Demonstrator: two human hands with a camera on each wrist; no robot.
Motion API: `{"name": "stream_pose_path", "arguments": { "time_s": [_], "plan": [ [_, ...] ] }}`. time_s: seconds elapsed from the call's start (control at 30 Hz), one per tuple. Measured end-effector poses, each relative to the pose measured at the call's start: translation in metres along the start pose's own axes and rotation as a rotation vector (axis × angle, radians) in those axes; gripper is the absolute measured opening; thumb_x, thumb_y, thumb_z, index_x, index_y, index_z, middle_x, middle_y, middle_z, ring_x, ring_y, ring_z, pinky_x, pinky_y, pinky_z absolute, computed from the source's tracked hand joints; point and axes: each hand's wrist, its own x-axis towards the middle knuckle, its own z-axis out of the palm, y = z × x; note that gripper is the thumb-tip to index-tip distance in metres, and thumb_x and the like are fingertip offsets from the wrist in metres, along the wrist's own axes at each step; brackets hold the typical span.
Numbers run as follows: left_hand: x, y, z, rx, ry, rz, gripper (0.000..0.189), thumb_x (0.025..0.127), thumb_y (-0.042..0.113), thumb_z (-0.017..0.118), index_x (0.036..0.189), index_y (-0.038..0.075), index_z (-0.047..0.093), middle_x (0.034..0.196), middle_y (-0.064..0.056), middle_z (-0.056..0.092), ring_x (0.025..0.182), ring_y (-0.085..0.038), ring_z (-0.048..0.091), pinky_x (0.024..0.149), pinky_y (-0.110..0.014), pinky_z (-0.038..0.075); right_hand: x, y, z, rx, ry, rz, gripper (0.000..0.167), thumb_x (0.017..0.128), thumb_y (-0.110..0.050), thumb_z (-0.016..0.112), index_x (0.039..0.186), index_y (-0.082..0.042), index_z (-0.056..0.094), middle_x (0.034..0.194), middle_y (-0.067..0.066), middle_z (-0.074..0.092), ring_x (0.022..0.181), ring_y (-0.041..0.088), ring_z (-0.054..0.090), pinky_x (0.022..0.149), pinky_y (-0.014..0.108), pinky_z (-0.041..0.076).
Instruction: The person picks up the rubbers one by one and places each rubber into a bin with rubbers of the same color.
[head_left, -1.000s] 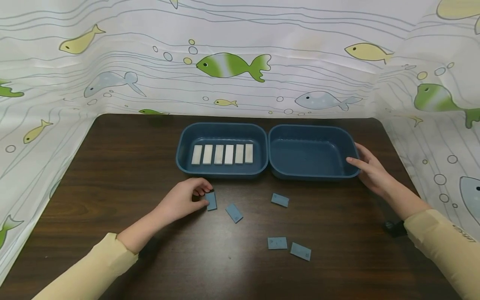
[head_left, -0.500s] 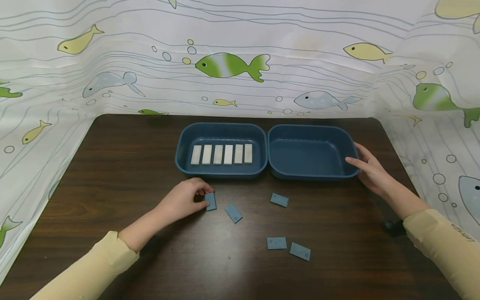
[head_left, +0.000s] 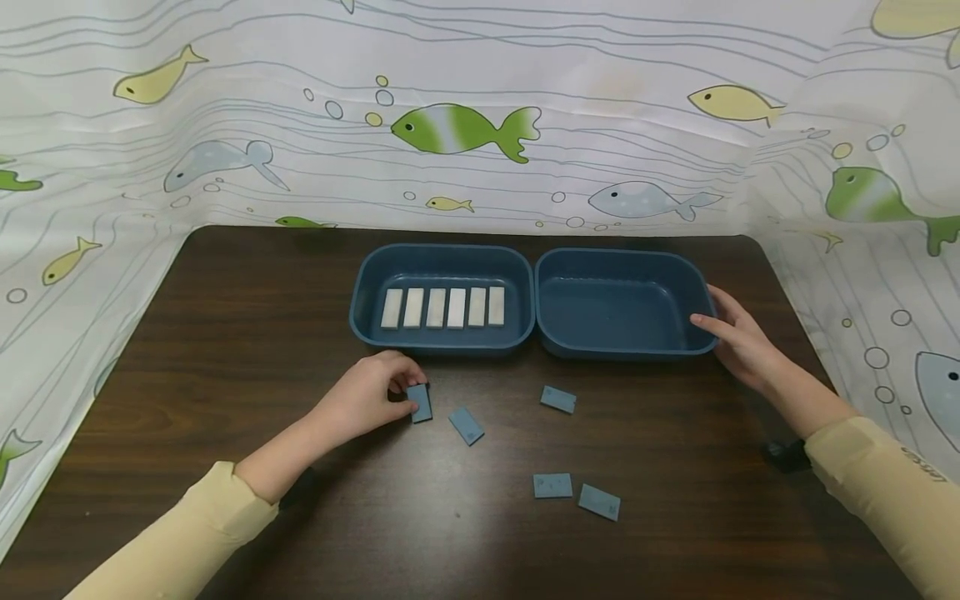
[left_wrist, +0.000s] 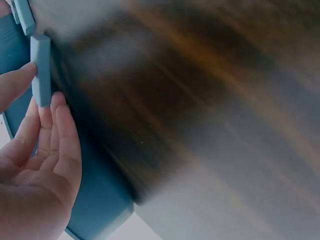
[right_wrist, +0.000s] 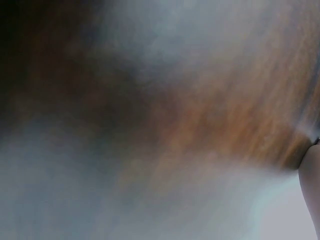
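Between the thumb and fingertips of my left hand (head_left: 370,393) is a small flat blue tile (head_left: 421,402), just in front of the left bin. The left wrist view shows this blue tile (left_wrist: 42,70) edge-on, pinched by the thumb on one side and the fingers at its lower end. My right hand (head_left: 746,343) grips the right end of the right blue bin (head_left: 626,353), thumb over the rim and the other fingers along the outer wall. Only a sliver of skin (right_wrist: 311,185) appears at the edge of the right wrist view.
Side by side with the right bin stands the left blue bin (head_left: 442,346), holding a row of several white tiles (head_left: 457,308). More blue tiles lie scattered on the dark wooden table (head_left: 360,517), such as one tile (head_left: 467,426) near my left hand. A fish-print curtain (head_left: 465,183) surrounds the table.
The blue tile at my left hand has tilted very slightly, with the fingers drawn in closer on it. My right hand and both bins stay as they were.
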Motion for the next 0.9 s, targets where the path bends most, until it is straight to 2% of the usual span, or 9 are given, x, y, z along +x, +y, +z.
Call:
{"name": "stream_pose_path", "arguments": {
  "time_s": [0.3, 0.57, 0.9],
  "plan": [
    [0.003, 0.010, -0.009, -0.024, -0.038, 0.005, 0.021, 0.085, 0.000, 0.087, 0.102, 0.007, 0.076, 0.095, -0.003, 0.075, 0.084, -0.012, 0.068, 0.079, -0.034, 0.062, 0.000, 0.000, -0.001, -0.022, 0.004, 0.011, 0.052, 0.110, -0.007, 0.053, 0.154, -0.025, 0.034, 0.137, -0.012, 0.047, 0.113, -0.001, 0.061, 0.087, 0.015, 0.056],
    [0.010, 0.022, -0.019, -0.028, -0.055, 0.052, 0.019, 0.085, 0.002, 0.088, 0.100, 0.007, 0.079, 0.092, -0.002, 0.078, 0.080, -0.010, 0.066, 0.077, -0.030, 0.061, 0.000, -0.001, 0.000, -0.032, 0.005, 0.020, 0.054, 0.110, -0.008, 0.053, 0.156, -0.024, 0.031, 0.137, -0.013, 0.047, 0.112, -0.002, 0.061, 0.087, 0.015, 0.055],
    [0.029, 0.046, -0.031, -0.030, -0.043, 0.130, 0.018, 0.086, 0.004, 0.087, 0.102, 0.008, 0.081, 0.092, -0.001, 0.079, 0.079, -0.010, 0.067, 0.075, -0.025, 0.059, 0.000, -0.003, 0.001, -0.065, 0.022, 0.041, 0.061, 0.110, -0.011, 0.055, 0.162, -0.020, 0.024, 0.135, -0.014, 0.045, 0.110, -0.003, 0.061, 0.087, 0.014, 0.055]
  ]
}}
